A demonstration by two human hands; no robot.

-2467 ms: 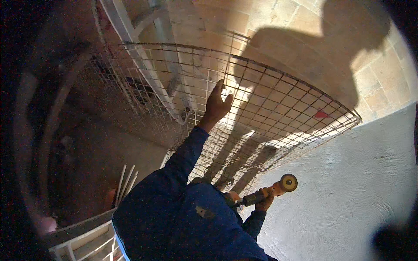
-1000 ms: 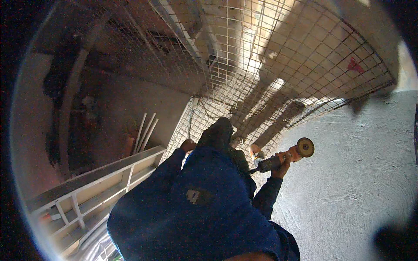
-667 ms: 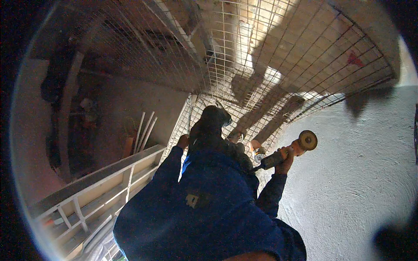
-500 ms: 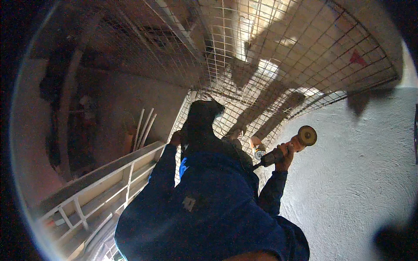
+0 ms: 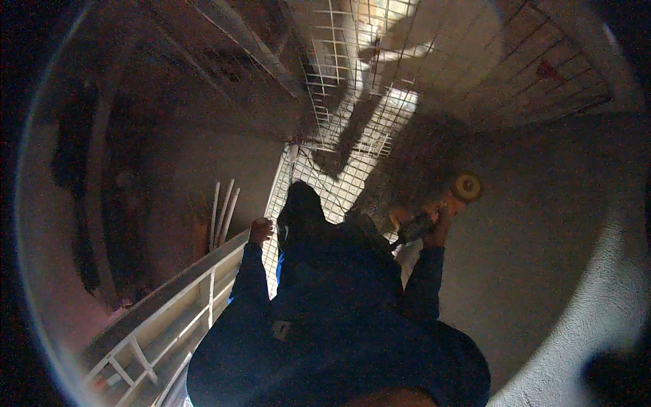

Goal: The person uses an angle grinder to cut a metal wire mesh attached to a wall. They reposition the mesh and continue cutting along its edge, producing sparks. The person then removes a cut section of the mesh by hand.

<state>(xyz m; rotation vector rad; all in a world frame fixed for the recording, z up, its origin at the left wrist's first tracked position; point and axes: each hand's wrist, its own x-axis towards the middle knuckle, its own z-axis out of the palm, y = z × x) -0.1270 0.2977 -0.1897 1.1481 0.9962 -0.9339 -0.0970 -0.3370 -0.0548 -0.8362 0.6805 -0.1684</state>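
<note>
My right hand [image 5: 437,227] is wrapped round the body of an angle grinder [image 5: 417,227]. Its round, yellowish disc [image 5: 468,186] points up and to the right, beside the shaded wall. A dark cord end leaves the grinder's rear towards my clothing. On the other side, my left hand [image 5: 261,230] is beside my dark-clothed leg [image 5: 302,210], close to the edge of a wire mesh [image 5: 274,210]. Its fingers look curled; whether they hold anything is too dim to see.
White metal framework [image 5: 142,359] runs along the lower left. Several pale rods [image 5: 225,214] stand by the left-hand wall. Wire mesh [image 5: 332,54] stretches across the top, with bright light patches and shadows. A rough plaster wall [image 5: 603,305] fills the right side.
Deep shadow now covers most of the right wall. The grinder in my right hand has moved slightly up and left. My left hand has shifted left and down, farther from my leg.
</note>
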